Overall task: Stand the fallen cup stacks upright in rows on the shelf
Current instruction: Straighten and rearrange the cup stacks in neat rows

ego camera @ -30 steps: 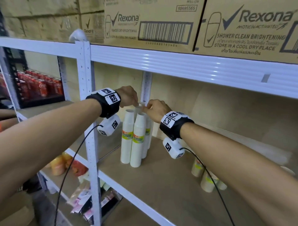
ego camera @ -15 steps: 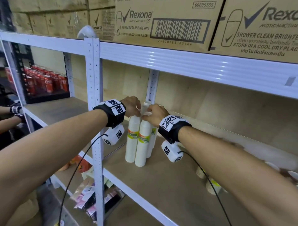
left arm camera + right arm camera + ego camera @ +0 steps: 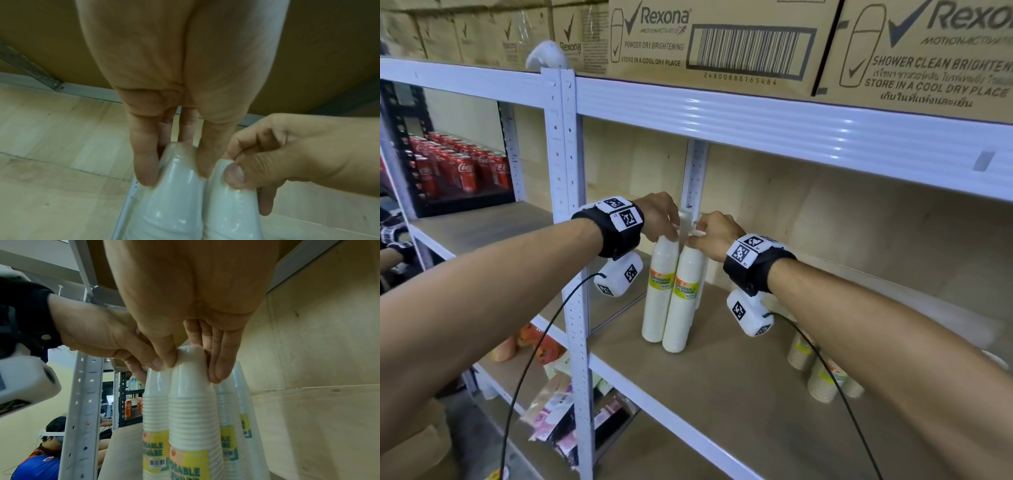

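Several tall white cup stacks in clear wrap stand upright together on the shelf board [image 3: 722, 394], near the rear post. My left hand [image 3: 666, 229] grips the top of the front-left stack [image 3: 659, 291], with fingers down both sides of it [image 3: 174, 186]. My right hand [image 3: 698, 236] pinches the top of the front-right stack [image 3: 686, 301] between thumb and fingers [image 3: 191, 368]. Both stacks carry yellow and orange labels. More stacks [image 3: 238, 410] stand close behind them. The two hands nearly touch.
Short printed brown cup stacks [image 3: 822, 380] stand at the right, partly behind my right forearm. A white upright post [image 3: 575, 274] stands left of the stacks and the upper shelf beam [image 3: 791, 123] runs low above my hands. Cola cans [image 3: 458, 168] are far left, packets [image 3: 558, 411] below.
Both hands stay at the tops of the two front stacks, sitting a little lower on them. The stacks have not moved; the head view has come closer.
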Motion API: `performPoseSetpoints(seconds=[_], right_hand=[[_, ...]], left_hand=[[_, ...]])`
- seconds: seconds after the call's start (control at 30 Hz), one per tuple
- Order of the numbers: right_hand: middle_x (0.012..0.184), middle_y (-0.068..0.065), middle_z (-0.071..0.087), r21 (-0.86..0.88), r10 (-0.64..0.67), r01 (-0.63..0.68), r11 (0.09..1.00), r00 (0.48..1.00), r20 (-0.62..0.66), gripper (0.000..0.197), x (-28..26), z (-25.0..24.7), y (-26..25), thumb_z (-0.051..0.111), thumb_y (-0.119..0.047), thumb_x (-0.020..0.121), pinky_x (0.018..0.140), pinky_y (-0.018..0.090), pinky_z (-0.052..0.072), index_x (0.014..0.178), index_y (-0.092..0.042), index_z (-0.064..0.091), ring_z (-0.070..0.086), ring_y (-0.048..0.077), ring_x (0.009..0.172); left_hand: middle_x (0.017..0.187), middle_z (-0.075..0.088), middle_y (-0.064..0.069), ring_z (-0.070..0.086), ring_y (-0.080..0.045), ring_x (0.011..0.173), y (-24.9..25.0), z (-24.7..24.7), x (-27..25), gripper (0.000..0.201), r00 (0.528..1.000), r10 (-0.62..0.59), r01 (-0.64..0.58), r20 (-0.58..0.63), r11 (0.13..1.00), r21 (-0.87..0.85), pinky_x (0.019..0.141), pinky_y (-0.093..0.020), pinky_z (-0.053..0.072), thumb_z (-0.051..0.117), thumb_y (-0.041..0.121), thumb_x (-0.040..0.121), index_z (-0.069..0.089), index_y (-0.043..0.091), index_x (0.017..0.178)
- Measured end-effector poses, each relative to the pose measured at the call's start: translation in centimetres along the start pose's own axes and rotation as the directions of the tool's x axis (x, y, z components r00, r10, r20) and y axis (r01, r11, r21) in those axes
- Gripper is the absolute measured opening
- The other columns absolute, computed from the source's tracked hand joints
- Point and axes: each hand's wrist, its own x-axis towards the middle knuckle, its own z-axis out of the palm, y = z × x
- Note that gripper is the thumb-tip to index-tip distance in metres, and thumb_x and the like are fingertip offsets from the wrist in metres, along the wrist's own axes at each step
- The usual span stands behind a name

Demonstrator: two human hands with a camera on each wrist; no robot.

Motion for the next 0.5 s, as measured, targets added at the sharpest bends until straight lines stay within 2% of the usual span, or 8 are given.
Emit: performPoseSetpoints(seconds=[0.07, 0.1, 0.17, 0.23, 0.4, 0.5], right_hand=[[0.131, 0.000, 0.060, 0.011, 0.008, -0.008, 1.000, 1.000, -0.006, 0.033, -0.2, -0.9, 0.9, 0.072, -0.032, 0.083, 0.075, 0.025, 0.046, 0.107, -0.010, 0.066, 0.061, 0.023, 0.111], [0.133, -0.001, 0.059, 0.011, 0.009, -0.009, 1.000, 1.000, -0.010, 0.036, -0.3, -1.4, 1.3, 0.072, -0.031, 0.084, 0.069, 0.022, 0.044, 0.112, -0.009, 0.066, 0.061, 0.021, 0.109], [0.122, 0.002, 0.065, -0.009, 0.036, -0.037, 0.999, 0.999, -0.019, 0.032, -0.7, -2.5, 2.2, 0.071, -0.031, 0.083, 0.057, 0.021, 0.043, 0.108, -0.010, 0.067, 0.063, 0.019, 0.091], [0.106, 0.006, 0.067, -0.039, 0.082, -0.083, 0.996, 0.996, -0.031, 0.033, -0.7, -3.4, 3.2, 0.073, -0.035, 0.078, 0.060, 0.025, 0.049, 0.101, -0.011, 0.067, 0.064, 0.020, 0.082], [0.098, 0.006, 0.067, -0.084, 0.160, -0.165, 0.983, 0.985, -0.067, 0.035, -1.0, -5.6, 6.1, 0.073, -0.036, 0.076, 0.069, 0.030, 0.053, 0.100, -0.011, 0.068, 0.066, 0.023, 0.084], [0.098, 0.006, 0.067, -0.125, 0.188, -0.202, 0.971, 0.976, -0.113, 0.034, -1.0, -6.8, 8.0, 0.073, -0.034, 0.078, 0.065, 0.028, 0.049, 0.100, -0.009, 0.068, 0.065, 0.024, 0.087]], left_hand=[[0.108, 0.062, -0.006, 0.068, -0.022, 0.078, 1.1, -0.1, 0.3, 0.035, 1.000, 0.025, -0.025, 0.013, 1.000, -0.008, 0.055, -0.022, 0.055, 0.076, 0.018, 0.083, 0.068, 0.011, 0.116], [0.109, 0.061, -0.005, 0.068, -0.022, 0.079, 1.7, -0.1, 0.4, 0.033, 0.999, 0.038, -0.038, 0.012, 0.999, -0.012, 0.055, -0.022, 0.055, 0.076, 0.018, 0.083, 0.068, 0.012, 0.115], [0.110, 0.062, -0.005, 0.067, -0.018, 0.075, 3.1, -0.1, 0.8, 0.032, 0.997, 0.073, -0.073, 0.009, 0.997, -0.022, 0.056, -0.021, 0.056, 0.076, 0.019, 0.084, 0.068, 0.012, 0.114], [0.107, 0.063, -0.006, 0.066, -0.015, 0.069, 4.6, 0.0, 1.3, 0.031, 0.994, 0.107, -0.106, 0.009, 0.993, -0.043, 0.052, -0.019, 0.055, 0.076, 0.019, 0.084, 0.068, 0.010, 0.113], [0.109, 0.063, -0.006, 0.069, -0.018, 0.071, 8.0, 0.8, 3.1, 0.033, 0.984, 0.175, -0.174, 0.011, 0.981, -0.082, 0.051, -0.022, 0.053, 0.078, 0.023, 0.082, 0.068, 0.011, 0.112], [0.113, 0.059, -0.004, 0.066, -0.016, 0.068, 9.7, 1.7, 4.4, 0.032, 0.978, 0.209, -0.209, -0.010, 0.974, -0.092, 0.049, -0.021, 0.051, 0.078, 0.021, 0.081, 0.067, 0.012, 0.110]])
